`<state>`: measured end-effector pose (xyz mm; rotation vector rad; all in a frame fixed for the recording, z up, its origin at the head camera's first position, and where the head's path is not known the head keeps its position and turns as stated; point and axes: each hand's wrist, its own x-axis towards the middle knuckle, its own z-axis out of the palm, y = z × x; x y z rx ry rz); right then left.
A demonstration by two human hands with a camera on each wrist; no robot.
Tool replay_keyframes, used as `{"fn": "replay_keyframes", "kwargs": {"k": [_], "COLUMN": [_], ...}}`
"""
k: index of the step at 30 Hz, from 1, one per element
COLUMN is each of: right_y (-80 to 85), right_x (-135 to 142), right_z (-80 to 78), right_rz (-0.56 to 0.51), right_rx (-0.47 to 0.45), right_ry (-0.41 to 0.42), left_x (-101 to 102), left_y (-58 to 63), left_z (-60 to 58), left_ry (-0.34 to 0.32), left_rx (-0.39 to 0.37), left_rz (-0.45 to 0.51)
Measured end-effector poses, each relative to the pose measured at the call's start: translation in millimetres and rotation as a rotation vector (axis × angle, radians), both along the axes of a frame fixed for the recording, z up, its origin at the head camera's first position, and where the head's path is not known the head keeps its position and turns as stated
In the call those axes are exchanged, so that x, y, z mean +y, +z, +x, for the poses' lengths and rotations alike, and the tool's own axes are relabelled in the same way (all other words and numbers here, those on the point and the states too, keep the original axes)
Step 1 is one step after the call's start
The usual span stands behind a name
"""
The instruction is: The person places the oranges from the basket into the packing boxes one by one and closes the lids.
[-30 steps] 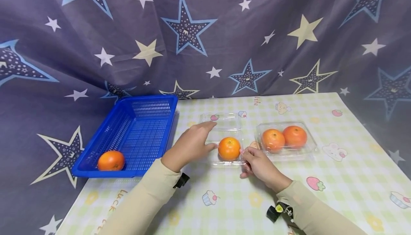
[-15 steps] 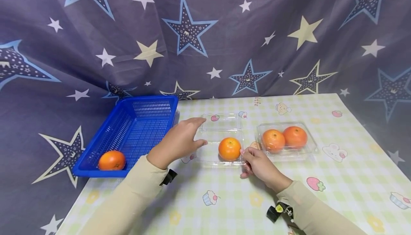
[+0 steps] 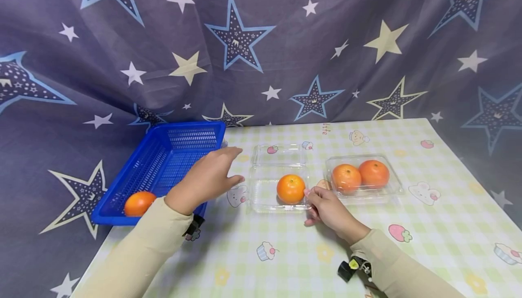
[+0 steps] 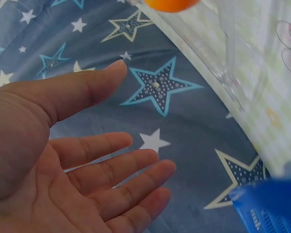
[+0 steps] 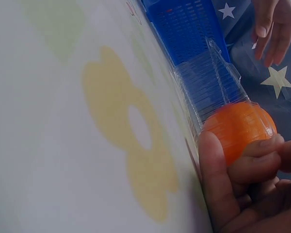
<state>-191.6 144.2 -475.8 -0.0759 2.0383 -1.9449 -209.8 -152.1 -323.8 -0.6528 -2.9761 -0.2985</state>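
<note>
My right hand (image 3: 332,209) pinches the right edge of a clear plastic clamshell box (image 3: 261,194), which lies with its lid (image 3: 281,154) folded back. One orange (image 3: 291,189) sits in the right half of that box, beside my right fingertips. My left hand (image 3: 205,180) is in the air between the box and a blue basket (image 3: 218,153), holding nothing. In the left wrist view its fingers (image 4: 121,170) are spread and relaxed, thumb apart. Another orange (image 3: 137,204) lies in the basket's near left corner, partly behind my left sleeve.
To the right stands a second clear clamshell box (image 3: 391,187) with two oranges (image 3: 374,174) inside. A checked cloth (image 3: 326,266) with printed pictures covers the table. Behind it hangs a dark star-patterned curtain (image 3: 285,53).
My left hand has moved left, away from the orange in the lidded box, toward the blue basket. The right hand keeps its pinch on the box edge.
</note>
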Motion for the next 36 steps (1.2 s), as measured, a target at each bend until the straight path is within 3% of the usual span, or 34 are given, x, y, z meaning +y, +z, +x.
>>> {"fn": "replay_keyframes", "kwargs": {"k": [22, 36], "right_y": [-2.1, -2.2], "right_x": [-3, -2], "right_z": [-0.5, 0.5], "right_rz": [0.002, 0.011], "right_rx": [0.005, 0.008], "right_ry": [0.005, -0.009], "left_x": [-53, -84], "left_y": [13.7, 20.8], "left_z": [2.4, 1.3], "left_ry": [0.122, 0.216], "left_rx": [-0.047, -0.138], "left_rz": [-0.122, -0.182]}}
